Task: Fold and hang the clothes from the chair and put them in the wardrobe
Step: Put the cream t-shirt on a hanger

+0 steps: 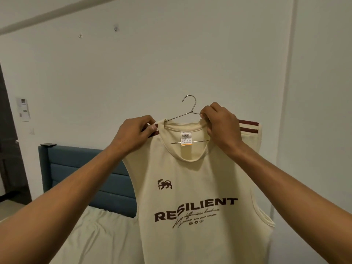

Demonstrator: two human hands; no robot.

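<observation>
Left hand point(136, 133) pinching vest point(200, 187) strap, right hand point(219, 124) gripping collar on hanger point(187, 114) at centre frame — could slip off the left shoulder if released unseated.

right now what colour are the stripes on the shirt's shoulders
Dark maroon stripes on the cream sleeveless shirt, clearest in the head view.

A plain white wall point(171, 54) fills the room's back. Below it stands a blue padded headboard point(85, 168) over a bed with a cream sheet point(95, 235). A dark door point(9, 140) sits at left beside a light switch point(32, 131).
</observation>
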